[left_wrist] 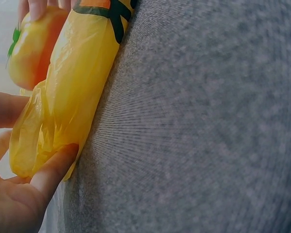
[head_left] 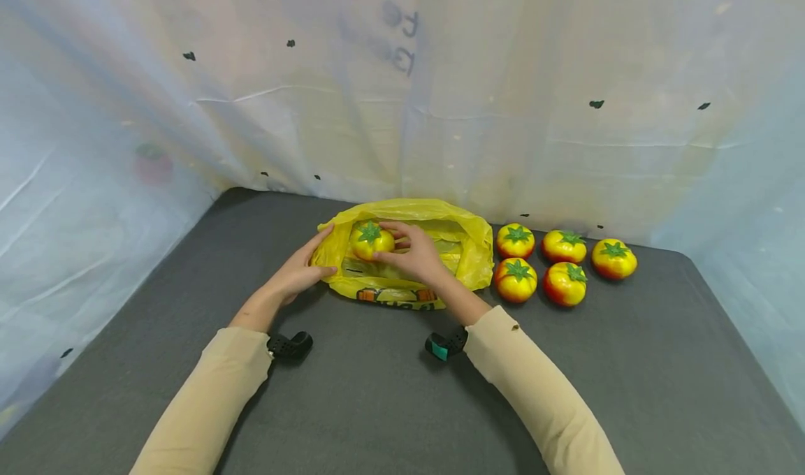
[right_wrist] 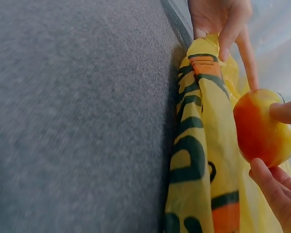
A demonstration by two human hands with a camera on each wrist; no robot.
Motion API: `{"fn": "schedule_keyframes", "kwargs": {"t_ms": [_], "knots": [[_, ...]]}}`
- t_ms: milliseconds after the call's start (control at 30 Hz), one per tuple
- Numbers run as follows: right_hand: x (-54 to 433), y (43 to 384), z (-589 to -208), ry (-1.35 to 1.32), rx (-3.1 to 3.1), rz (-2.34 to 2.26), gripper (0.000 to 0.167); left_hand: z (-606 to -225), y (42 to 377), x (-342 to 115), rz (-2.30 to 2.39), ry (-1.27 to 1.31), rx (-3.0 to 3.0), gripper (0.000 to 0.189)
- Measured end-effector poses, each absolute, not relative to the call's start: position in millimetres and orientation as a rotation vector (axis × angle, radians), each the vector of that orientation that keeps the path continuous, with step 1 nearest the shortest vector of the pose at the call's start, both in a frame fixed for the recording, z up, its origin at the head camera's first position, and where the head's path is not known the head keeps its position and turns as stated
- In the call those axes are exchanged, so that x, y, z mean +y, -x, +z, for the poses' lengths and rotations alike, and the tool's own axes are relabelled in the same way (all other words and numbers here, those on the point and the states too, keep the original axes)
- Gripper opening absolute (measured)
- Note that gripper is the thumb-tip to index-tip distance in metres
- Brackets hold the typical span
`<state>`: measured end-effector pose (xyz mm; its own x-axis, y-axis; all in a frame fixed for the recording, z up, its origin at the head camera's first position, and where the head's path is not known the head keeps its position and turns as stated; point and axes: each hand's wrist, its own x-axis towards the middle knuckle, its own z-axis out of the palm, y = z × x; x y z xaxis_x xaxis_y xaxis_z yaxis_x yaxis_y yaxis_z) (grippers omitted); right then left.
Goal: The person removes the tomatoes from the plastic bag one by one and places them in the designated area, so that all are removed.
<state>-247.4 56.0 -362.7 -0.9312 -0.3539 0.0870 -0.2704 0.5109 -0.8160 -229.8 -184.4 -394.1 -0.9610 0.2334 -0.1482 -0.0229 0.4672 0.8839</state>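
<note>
A yellow plastic bag [head_left: 402, 213] lies with its mouth spread open and dark print on its near side. My left hand [head_left: 294, 269] holds the bag's left end, thumb on the near side and fingers on the far side. Over the left part of the mouth, my right hand [head_left: 416, 255] grips a toy tomato [head_left: 371, 241], yellow and red with a green leafy top. In the right wrist view, thumb and fingers stand on opposite sides of this tomato [right_wrist: 262, 128]. The left wrist view shows the left thumb against the bag [left_wrist: 70, 87].
Several similar tomatoes [head_left: 516, 280] stand in two rows right of the bag on the dark grey table [head_left: 377, 405]. Pale plastic sheeting [head_left: 503, 98] hangs behind the table and at both sides. Black wrist straps [head_left: 446, 346] sit beside the beige sleeves.
</note>
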Motion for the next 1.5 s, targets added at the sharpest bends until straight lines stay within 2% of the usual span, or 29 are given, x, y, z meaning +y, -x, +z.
{"fn": "schedule_keyframes", "kwargs": {"t_ms": [867,1500], "knots": [[89,222,-358,0.723,2.659,-1.426,0.056,-394,234,-187,1.479,-0.186,2.469,0.083],[132,207,-350,0.581,2.74,-1.369,0.055,-391,235,-187,1.446,-0.192,2.494,0.082]]}}
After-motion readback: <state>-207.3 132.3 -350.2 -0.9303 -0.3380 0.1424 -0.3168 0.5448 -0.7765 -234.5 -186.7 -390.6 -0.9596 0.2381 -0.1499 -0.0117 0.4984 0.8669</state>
